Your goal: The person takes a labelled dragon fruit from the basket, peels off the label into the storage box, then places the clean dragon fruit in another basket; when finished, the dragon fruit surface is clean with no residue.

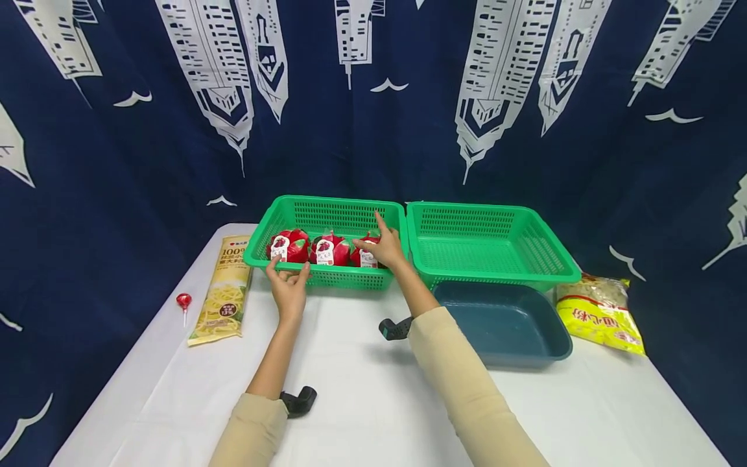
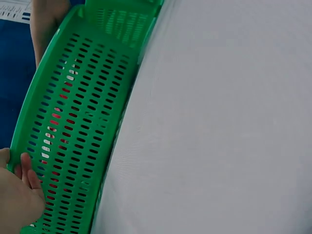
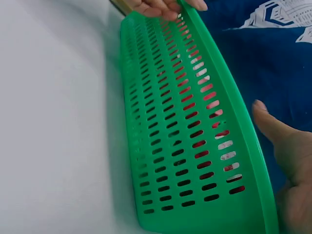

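Green basket (image 1: 344,279), upper centre: my left grip (image 1: 288,292) pinches its front rim (image 1: 332,267); I'd steady it there, keeping my right grip (image 1: 386,250), spread and seemingly empty, gentle over the rightmost fruit (image 1: 365,259).

pretty much a staged tabletop setup, can't tell what room, navy city-print curtain (image 1: 362,136) behind the white surface's (image 1: 362,389) far edge, black wrist cams (image 1: 303,401)

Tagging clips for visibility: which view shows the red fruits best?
The head view: looking into the left green basket, it shows all three red fruits. Both wrist views catch only red and white patches through the slots.
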`<control>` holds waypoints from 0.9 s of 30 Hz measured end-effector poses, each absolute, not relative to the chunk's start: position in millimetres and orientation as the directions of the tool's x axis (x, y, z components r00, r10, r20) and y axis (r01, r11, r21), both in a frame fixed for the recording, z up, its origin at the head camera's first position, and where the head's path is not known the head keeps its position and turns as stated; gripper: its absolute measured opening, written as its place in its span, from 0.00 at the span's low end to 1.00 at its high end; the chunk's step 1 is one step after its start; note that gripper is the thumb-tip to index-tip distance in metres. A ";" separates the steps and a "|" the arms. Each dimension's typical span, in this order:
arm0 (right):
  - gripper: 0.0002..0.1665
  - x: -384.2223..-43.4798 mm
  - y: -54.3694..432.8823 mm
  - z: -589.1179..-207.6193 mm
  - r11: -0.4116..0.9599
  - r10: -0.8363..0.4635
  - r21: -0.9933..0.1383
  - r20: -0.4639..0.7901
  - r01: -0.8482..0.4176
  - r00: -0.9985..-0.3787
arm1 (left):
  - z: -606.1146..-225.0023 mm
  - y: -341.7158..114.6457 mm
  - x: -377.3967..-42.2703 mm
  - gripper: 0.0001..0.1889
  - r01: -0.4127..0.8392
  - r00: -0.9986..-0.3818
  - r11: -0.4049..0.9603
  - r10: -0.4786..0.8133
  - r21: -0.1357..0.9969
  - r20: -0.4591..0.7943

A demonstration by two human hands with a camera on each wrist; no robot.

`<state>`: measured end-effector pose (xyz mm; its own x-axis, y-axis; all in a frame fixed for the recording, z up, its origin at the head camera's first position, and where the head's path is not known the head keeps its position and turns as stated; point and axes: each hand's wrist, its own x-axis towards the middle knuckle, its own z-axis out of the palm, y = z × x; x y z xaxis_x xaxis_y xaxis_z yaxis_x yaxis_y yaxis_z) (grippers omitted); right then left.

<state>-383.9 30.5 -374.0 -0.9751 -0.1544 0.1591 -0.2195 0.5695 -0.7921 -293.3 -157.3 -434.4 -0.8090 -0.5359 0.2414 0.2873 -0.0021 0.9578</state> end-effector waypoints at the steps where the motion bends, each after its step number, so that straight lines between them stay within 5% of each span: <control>1: 0.56 -385.5 31.1 -374.4 0.598 -0.173 -0.775 0.123 -0.204 -0.977 | -435.4 -156.6 -294.1 0.34 0.304 -0.807 -0.033 -0.540 0.952 0.239; 11: 0.62 -392.2 31.6 -377.0 0.829 -0.244 -0.522 -0.019 -0.198 -0.970 | -424.4 -153.7 -287.4 0.35 0.350 -0.834 -0.176 -0.505 0.920 0.221; 27: 0.56 -391.3 24.3 -380.1 0.834 -0.210 -0.498 0.113 -0.238 -0.971 | -438.1 -156.9 -296.1 0.33 0.350 -0.816 -0.116 -0.524 0.929 0.242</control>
<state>-391.3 24.3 -380.1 -0.9711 -0.2103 0.1129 -0.2384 0.8337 -0.4981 -296.1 -156.9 -438.1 -0.8163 -0.5244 0.2421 0.3503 -0.1163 0.9294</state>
